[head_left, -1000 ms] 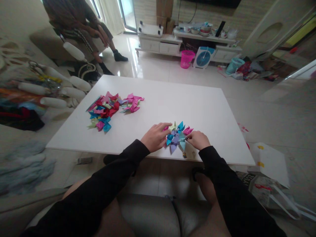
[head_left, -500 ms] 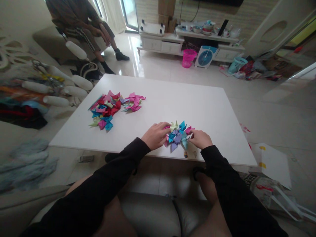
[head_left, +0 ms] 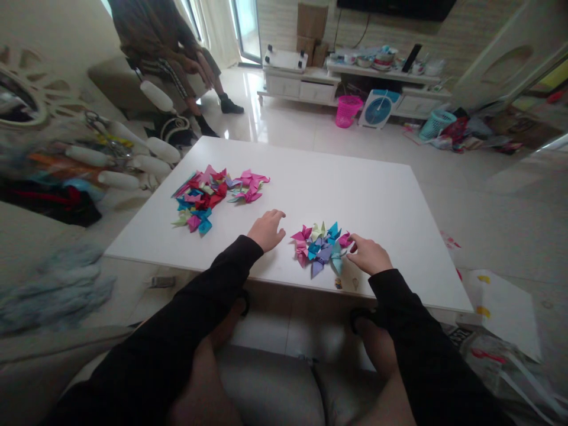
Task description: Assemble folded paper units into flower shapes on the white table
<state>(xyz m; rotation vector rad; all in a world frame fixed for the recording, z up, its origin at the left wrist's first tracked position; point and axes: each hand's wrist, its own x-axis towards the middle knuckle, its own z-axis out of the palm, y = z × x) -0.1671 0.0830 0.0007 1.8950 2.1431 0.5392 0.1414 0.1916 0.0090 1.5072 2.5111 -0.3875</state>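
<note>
A ring of folded paper cranes (head_left: pixel 322 253) in purple, blue, pink and pale green lies near the front edge of the white table (head_left: pixel 337 189). My left hand (head_left: pixel 267 229) hovers to the left of this cluster, fingers apart and holding nothing. On the other side, my right hand (head_left: pixel 369 254) is beside the cluster's right edge, its thumb and fingers parted close to a pink folded piece (head_left: pixel 345 239). A larger heap of folded paper pieces (head_left: pixel 202 198) in red, blue and pink sits at the table's left, with pink ones (head_left: pixel 249 184) at its right end.
Two tiny items, a small dark-yellow charm (head_left: pixel 338 284) and a ring-like piece (head_left: pixel 355 284), lie by the front edge. A lamp with white tubes (head_left: pixel 118 179) stands left of the table. Another person (head_left: pixel 173 65) sits beyond. A pink basket (head_left: pixel 348 111) and a fan (head_left: pixel 378 109) stand far off.
My left hand has left the paper cluster and moved left and up. The right hand's fingers have opened beside the cluster. The camera view has shifted slightly.
</note>
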